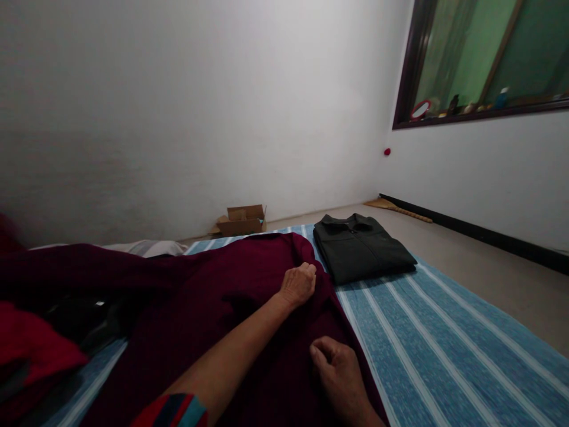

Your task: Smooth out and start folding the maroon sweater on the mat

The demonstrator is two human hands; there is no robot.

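Note:
A maroon long-sleeved top (186, 332) lies spread on the bed, with one sleeve stretching off to the left. My left hand (300, 283) is closed on its cloth near the upper right part. Lower down, close to the right edge of the top, my right hand (340, 367) has its fingers curled in and the thumb near the index finger. Whatever may be between those fingers is hidden. A folded dark green collared jacket (362, 249) rests just beyond, to the right of the maroon top.
Blue and white striped bedding (427, 332) covers the bed. Red clothing (35, 344) and dark items lie at the left. An open cardboard box (242, 220) stands by the wall. A broom (395, 209) lies on the floor under a window ledge with a red-rimmed mirror (420, 110).

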